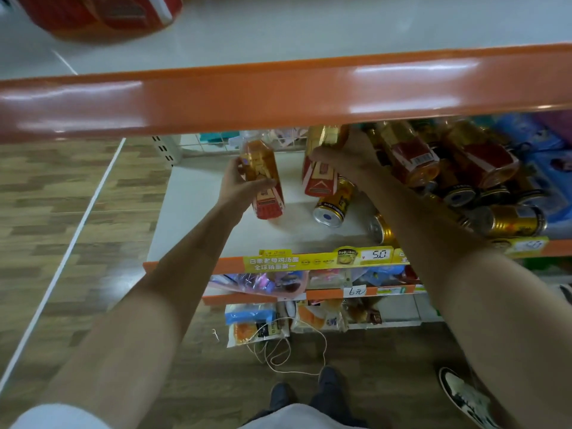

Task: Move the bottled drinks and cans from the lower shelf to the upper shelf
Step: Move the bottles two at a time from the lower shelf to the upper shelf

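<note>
- Bottled drinks and cans lie on the lower shelf point(198, 212); I see most of them piled toward its right side.
- My left hand point(240, 184) is wrapped around a tea bottle point(263, 178) with a red label, fingers curled closed on its body. The bottle is tilted, over the left-centre of the lower shelf.
- My right hand point(343, 159) grips a second tea bottle point(322, 162) near the shelf's back edge, fingers closed around its upper body. I cannot tell whether this bottle touches the shelf.
- A gold can point(332, 205) lies on its side just in front of the second bottle, end facing me.
- More bottles point(411, 156) and gold cans point(513, 221) are heaped at the right.
- The upper shelf point(278, 35) shows an orange front edge; a red-labelled bottle point(102, 13) lies at its back-left corner.
- A yellow price strip point(318, 258) runs along the lower shelf's front edge.
</note>
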The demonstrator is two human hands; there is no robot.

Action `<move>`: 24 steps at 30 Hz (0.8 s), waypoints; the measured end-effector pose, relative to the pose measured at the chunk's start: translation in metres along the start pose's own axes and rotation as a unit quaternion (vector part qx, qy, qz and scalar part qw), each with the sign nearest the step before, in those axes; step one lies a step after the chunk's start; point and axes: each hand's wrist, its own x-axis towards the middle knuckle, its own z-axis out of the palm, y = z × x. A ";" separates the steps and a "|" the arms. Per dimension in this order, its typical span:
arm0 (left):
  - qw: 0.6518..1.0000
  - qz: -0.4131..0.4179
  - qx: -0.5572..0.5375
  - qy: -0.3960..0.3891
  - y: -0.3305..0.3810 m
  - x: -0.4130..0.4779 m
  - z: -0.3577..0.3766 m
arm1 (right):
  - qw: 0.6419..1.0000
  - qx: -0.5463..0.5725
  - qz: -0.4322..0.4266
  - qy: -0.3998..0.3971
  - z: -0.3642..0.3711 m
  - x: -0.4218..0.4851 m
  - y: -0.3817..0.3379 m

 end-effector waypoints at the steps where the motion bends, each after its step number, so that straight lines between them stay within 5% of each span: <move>1: 1.000 0.010 0.003 0.003 -0.002 -0.002 -0.006 | 1.000 -0.017 -0.015 -0.005 0.007 -0.002 0.001; 24: 0.992 0.108 0.052 -0.043 -0.035 -0.024 -0.053 | 0.996 -0.072 -0.047 0.012 0.101 -0.044 0.033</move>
